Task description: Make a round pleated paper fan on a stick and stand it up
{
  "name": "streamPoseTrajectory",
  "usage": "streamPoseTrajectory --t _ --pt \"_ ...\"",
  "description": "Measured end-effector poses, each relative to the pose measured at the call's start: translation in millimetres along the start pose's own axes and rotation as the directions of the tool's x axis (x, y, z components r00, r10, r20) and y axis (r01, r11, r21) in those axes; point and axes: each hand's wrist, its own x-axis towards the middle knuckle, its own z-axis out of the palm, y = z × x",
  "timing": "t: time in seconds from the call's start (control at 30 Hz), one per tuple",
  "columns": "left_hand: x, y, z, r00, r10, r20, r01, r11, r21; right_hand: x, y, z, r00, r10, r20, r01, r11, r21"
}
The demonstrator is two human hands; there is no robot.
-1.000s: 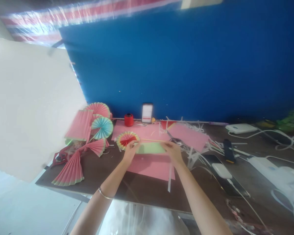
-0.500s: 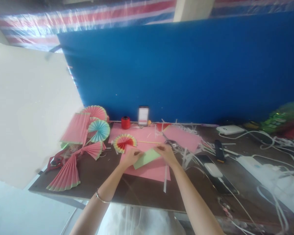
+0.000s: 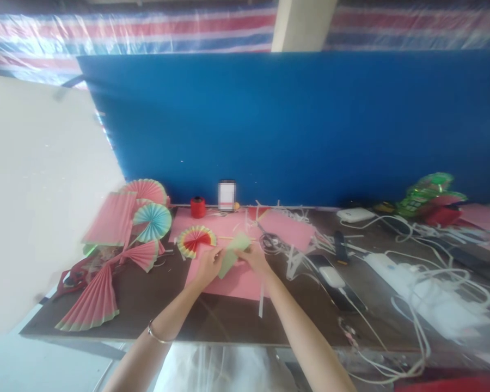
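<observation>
Both my hands hold a pale green sheet of paper (image 3: 231, 255) above a pink sheet (image 3: 224, 280) on the dark table (image 3: 228, 321). My left hand (image 3: 207, 265) pinches the sheet's lower left edge. My right hand (image 3: 253, 257) grips its right side, and the sheet stands tilted up on end between them. A small round yellow-and-red paper fan (image 3: 195, 240) lies just left of my left hand.
Several pink and blue pleated paper fans (image 3: 118, 239) lie at the table's left. A red spool (image 3: 197, 207) and a small phone (image 3: 227, 195) stand by the blue board (image 3: 294, 125). Scissors (image 3: 269, 239), paper strips, a power strip (image 3: 396, 269), phones and white cables crowd the right.
The green sheet lay flat a second ago; my hands have lifted it and turned it up on end, moving closer together. The camera view has swung to the right.
</observation>
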Motion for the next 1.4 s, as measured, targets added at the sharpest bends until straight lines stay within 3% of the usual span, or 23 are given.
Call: streamPoseTrajectory --t 0.1,0.23,0.77,1.4 --pt "-1 1 0.5 1.0 0.023 -0.002 -0.023 1.0 -0.011 2 1 -1 0.997 0.05 -0.06 -0.049 0.998 0.028" --pt "-1 2 -0.8 0.999 0.036 0.006 -0.036 0.999 -0.041 3 6 2 0.994 0.027 -0.103 -0.018 0.996 0.084" --pt "-3 2 -2.1 0.999 0.038 -0.003 -0.038 0.998 -0.046 1 6 -3 0.984 0.0 -0.176 0.016 0.996 0.087" --pt "-4 1 -4.8 0.997 0.056 0.056 -0.052 0.997 -0.055 5 10 -8 0.986 0.026 -0.168 0.015 0.971 0.237"
